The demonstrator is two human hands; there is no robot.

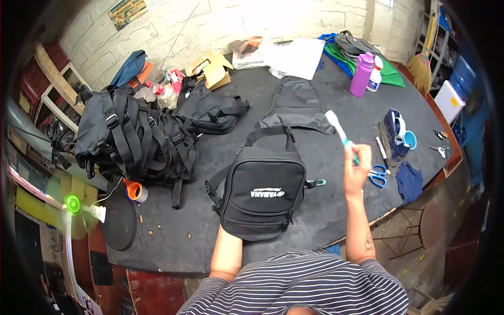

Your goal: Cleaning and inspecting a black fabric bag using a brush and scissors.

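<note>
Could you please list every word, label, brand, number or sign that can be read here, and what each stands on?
Black bag: white lettering and a round emblem, upside down in this view; legible, but I won't copy it.
White bottle: coloured label, too small to read.
Wall poster: print too blurred to read.

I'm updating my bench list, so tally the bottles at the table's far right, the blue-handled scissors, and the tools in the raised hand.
Bottles (purple bottle, white bottle): 2
Blue-handled scissors: 1
White-and-teal tool in right hand: 1
Total: 4
</note>
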